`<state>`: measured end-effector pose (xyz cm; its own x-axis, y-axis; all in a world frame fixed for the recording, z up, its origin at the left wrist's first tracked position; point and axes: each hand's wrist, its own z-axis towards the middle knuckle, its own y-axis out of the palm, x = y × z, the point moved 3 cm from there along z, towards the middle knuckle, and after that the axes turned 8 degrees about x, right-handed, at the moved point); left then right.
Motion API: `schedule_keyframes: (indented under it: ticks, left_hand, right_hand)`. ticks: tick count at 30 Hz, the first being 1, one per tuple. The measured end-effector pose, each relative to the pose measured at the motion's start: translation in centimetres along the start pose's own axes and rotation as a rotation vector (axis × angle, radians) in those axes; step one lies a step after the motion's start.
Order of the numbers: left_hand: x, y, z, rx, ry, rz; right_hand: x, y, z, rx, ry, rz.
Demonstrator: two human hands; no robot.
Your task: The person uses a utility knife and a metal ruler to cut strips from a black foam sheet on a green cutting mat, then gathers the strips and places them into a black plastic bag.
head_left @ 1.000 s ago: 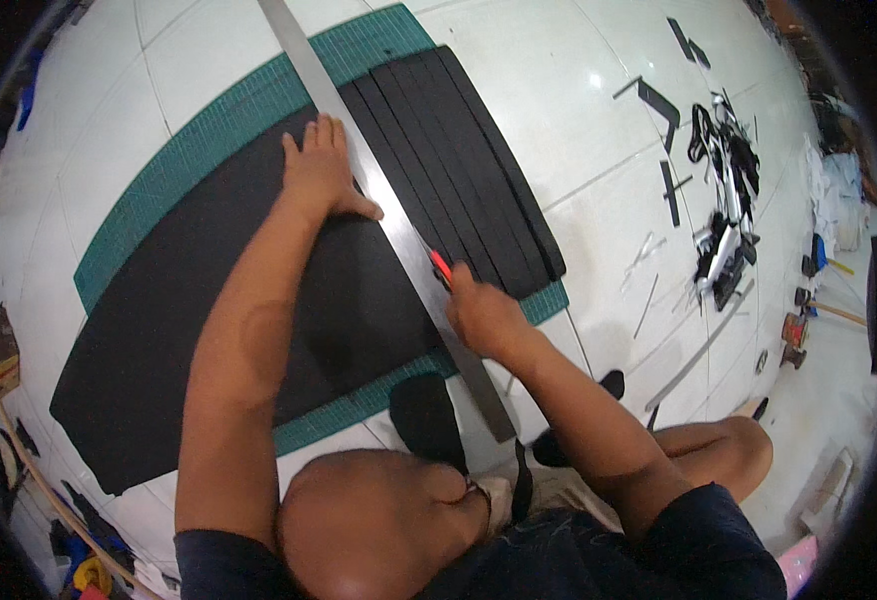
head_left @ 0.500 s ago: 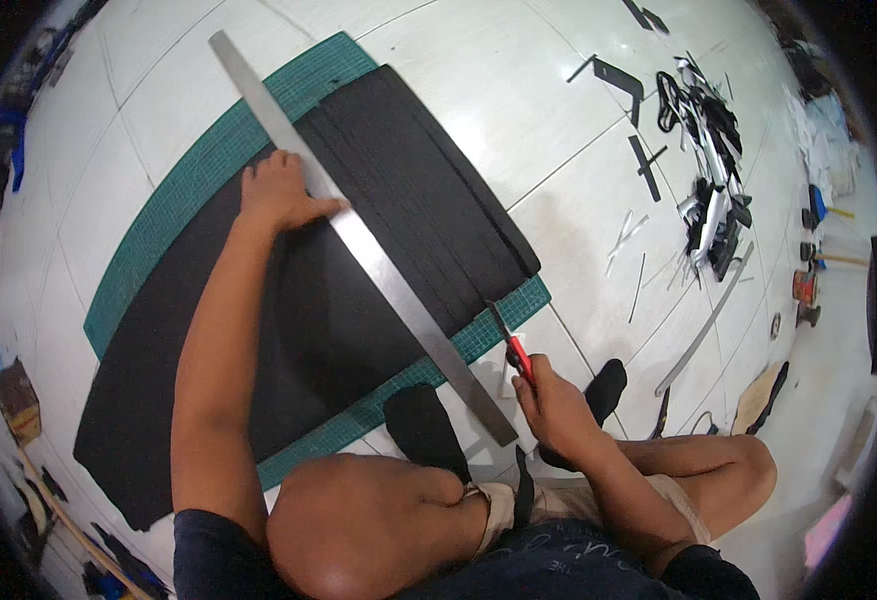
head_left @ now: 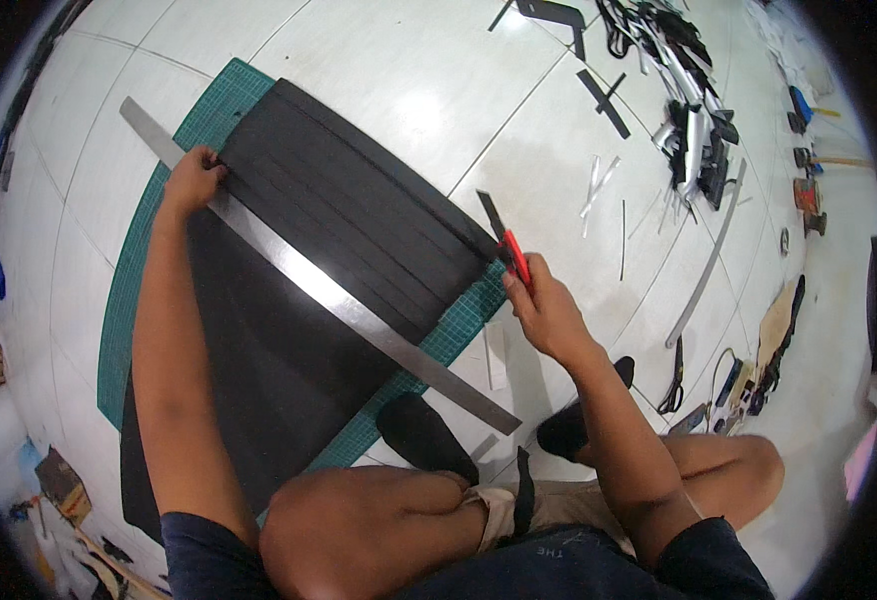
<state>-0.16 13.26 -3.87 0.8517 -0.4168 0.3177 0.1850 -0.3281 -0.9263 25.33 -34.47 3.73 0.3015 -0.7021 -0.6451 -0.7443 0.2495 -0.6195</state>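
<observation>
A black fabric-like sheet (head_left: 269, 340), with several parallel cut lines near its far end, lies on a green cutting mat (head_left: 479, 305). A long steel ruler (head_left: 309, 280) crosses the sheet diagonally, both ends reaching past it. My left hand (head_left: 194, 182) is at the ruler's upper part, by the sheet's far-left edge. Its thumb and fingertips are pinched together; what is between them is hidden. My right hand (head_left: 547, 315) grips a red utility knife (head_left: 515, 258), its dark blade extended and raised above the sheet's right corner.
Black and silver scraps (head_left: 694, 130) are heaped on the tiled floor at far right, with thin offcuts (head_left: 599, 190) nearer. A curved metal strip (head_left: 714, 260) and scissors (head_left: 675, 385) lie right of me. My feet in black socks (head_left: 424, 435) are by the mat's near edge.
My left hand has gone from a spread press on the ruler to a pinch farther up it. My right hand has lifted the knife up and away from the cut. The view has shifted.
</observation>
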Motion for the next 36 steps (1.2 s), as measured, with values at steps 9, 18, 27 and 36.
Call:
schedule_keyframes:
  ticks: [9, 18, 27, 36]
  left_hand:
    - [-1.2, 0.6, -2.6, 0.366, 0.109, -0.293]
    - [-0.9, -0.3, -14.9, 0.365, 0.009, -0.005]
    - [-2.2, 0.1, -19.8, 0.396, -0.054, -0.096]
    - [1.5, 3.4, -14.2, 0.437, -0.072, 0.071]
  right_hand:
    - [-2.8, 3.2, 0.9, -0.005, -0.234, 0.130]
    - [-3.6, 8.5, -0.9, -0.076, -0.391, 0.098]
    - [-3.3, 10.2, -3.8, -0.127, -0.431, -0.126]
    - [0.3, 10.2, -9.9, -0.174, -0.382, -0.251]
